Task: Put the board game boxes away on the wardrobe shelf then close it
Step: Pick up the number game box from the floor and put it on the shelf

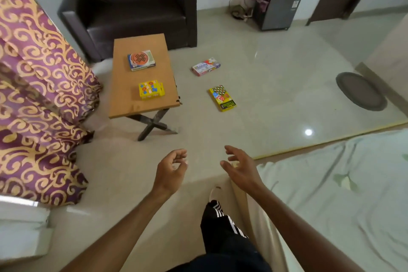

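A: Cardboard is in neither grip. The left grip (pixel 171 170) hangs with its fingers loosely curled round nothing. The right grip (pixel 240 168) is spread, fingers apart, and is also empty. Both are held out in front, side by side above the floor (pixel 276 68).

B: Why out like that?

A: My guess is readiness to reach. They point toward the boxes, which lie well apart from them. Ahead and to the left stands the small wooden worktop (pixel 123 104) with two boxes flat on it. The yellow tic-tac-toe box (pixel 151 90) is toward its near end. The blue box with an orange round board on its lid (pixel 141 60) is toward the far end.

B: And the others?

A: Two lie flat on the tiled floor, right of the worktop. What looks like a yellow snakes-and-ladders box (pixel 222 98) is nearer, and the white and red box (pixel 206 66) lies beyond it. All four lie lid up and none are stacked. So each likely needs its own pick-up, or gathering into a pile first.

B: The wardrobe?

A: It is not in view, so I cannot tell how long the carry is or whether its door stands open. Behind the worktop sits a dark armchair (pixel 132 6). A purple and gold curtain (pixel 33 73) hangs at the left, and a bed (pixel 331 183) lies at the right.

B: So nothing is put away yet?

A: As I read it, none.
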Motion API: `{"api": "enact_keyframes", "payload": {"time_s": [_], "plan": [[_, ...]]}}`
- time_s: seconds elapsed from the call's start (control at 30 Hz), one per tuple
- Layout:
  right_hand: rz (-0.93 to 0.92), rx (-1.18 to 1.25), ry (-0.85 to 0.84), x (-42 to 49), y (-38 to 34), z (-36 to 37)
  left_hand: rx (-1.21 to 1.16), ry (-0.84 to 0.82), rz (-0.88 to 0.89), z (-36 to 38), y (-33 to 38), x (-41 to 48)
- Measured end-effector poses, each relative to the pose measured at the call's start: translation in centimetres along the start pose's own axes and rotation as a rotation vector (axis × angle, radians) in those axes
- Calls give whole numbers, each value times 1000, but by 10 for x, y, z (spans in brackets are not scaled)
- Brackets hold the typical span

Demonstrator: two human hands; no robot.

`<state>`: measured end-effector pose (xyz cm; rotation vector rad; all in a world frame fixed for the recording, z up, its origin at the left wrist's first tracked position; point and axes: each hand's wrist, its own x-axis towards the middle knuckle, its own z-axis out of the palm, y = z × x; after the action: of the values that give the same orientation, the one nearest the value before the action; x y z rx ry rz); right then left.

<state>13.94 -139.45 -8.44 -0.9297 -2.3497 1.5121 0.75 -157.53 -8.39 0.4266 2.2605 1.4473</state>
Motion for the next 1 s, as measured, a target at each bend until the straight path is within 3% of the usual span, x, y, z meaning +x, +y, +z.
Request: {"api": "enact_keyframes", "payload": {"time_s": [0.3,0.53,1.0], "plan": [[-5,-23,-18,275,-59,-47,-52,71,-4,23,79,255],[4,-103,-39,482,-74,-47,-83,115,-11,38,93,452],[103,-54,-33,862,-145,-35,-56,-17,-28,31,174,857]]}}
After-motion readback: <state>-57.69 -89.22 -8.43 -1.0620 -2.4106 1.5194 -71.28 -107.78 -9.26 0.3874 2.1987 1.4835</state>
